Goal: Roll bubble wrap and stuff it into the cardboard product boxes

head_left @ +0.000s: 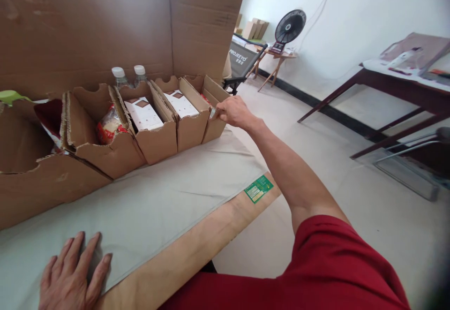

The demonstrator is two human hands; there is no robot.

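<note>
Now the right hand (235, 111) reaches to the far-right box (214, 113), fingers pinching something small and shiny (too blurred to name); the left hand (72, 277) lies flat, fingers spread, on the near tabletop (158, 207).

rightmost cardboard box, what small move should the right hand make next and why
Probably lower the small item pinched in the right hand into the rightmost cardboard box. The hand is at that box's rim, fingertips pointing inward, while the left hand lies flat on the grey sheet. What the item is cannot be told.
</note>
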